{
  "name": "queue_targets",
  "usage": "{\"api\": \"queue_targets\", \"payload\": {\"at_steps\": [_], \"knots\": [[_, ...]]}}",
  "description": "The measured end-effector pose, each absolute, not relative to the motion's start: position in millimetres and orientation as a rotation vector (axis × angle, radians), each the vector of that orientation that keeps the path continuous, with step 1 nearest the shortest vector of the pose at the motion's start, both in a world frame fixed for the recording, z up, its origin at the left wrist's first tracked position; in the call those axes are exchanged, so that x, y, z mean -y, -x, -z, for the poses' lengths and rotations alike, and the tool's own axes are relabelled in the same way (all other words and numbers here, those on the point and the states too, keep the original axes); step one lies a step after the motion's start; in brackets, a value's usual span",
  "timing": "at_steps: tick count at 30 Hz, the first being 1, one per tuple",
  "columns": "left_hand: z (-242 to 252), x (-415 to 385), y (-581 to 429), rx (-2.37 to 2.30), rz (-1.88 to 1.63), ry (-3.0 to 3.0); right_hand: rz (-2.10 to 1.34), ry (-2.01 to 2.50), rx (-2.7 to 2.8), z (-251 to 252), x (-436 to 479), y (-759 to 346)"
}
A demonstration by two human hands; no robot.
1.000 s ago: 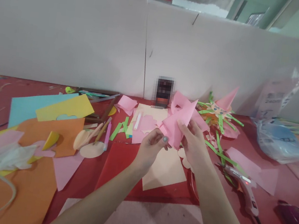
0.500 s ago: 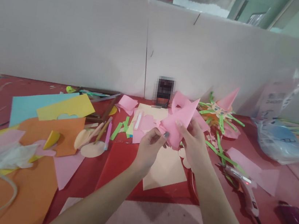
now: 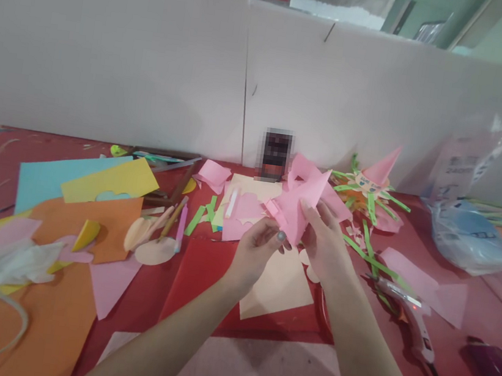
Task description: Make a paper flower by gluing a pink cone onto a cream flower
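Observation:
Both my hands hold one piece of pink paper (image 3: 299, 203) above the red table. My left hand (image 3: 255, 251) pinches its lower left edge, where a narrow strip is folded over. My right hand (image 3: 325, 240) grips the right side, fingers curled behind the sheet. Under the hands lie a cream sheet (image 3: 276, 284) on a red sheet (image 3: 203, 268).
Coloured sheets (image 3: 88, 191) and pencils (image 3: 173, 218) cover the table's left. A paper figure with green strips (image 3: 369, 188) stands behind my right hand. A glue gun (image 3: 406, 307) lies at right, near a plastic bag (image 3: 470, 238). A white partition (image 3: 156, 64) closes the back.
The pink paper has turned slightly in my hands, and a narrow folded strip now shows along its left edge by my left thumb. The hands stayed in place.

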State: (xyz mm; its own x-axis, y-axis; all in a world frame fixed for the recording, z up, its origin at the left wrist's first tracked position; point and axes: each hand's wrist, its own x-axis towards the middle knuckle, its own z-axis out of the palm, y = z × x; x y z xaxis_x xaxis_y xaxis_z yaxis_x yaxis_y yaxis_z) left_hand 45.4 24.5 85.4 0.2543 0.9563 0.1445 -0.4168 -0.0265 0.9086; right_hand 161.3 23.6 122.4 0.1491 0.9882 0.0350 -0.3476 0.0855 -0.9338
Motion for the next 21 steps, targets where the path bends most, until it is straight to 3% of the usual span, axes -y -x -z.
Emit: {"api": "queue_targets", "payload": {"at_steps": [21], "knots": [[-91.2,-25.6,-44.4,-0.838,-1.277,-1.041,-1.006,1.132,0.960,-131.6,-18.6,-151.6]]}}
